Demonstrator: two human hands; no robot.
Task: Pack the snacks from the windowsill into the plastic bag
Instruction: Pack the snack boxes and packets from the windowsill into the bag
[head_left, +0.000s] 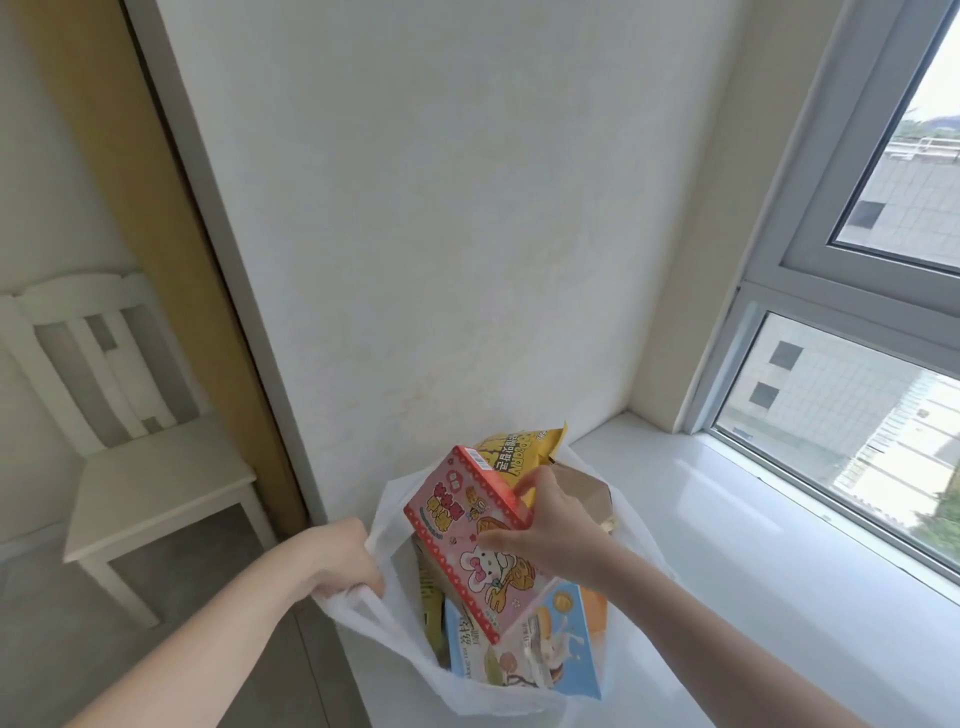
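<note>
**Pink box over the open bag, windowsill corner**

I see my left hand at the bag's near-left rim, fingers curled tight on a bunched fold of the white plastic bag, holding its mouth open. The bag sits at the corner end of the windowsill, against the wall.

My right hand grips the pink snack box: thumb pressed on the printed face, the other fingers wrapped over the far edge near the top. The box is tilted, its top end leaning away toward the wall, its lower end down inside the bag's mouth. It has a red border and a cartoon rabbit on the front.

Already in the bag:
- a light blue snack pack, lying at the near side, partly under the pink box
- a yellow chip bag, standing at the far side and sticking out above the rim
- a brown paper packet behind my right hand
- something green along the left inner wall (too hidden to name)
- an orange pack at the right, mostly covered

Window to the right of the sill. A white chair stands on the floor at left, past the door frame.
</note>
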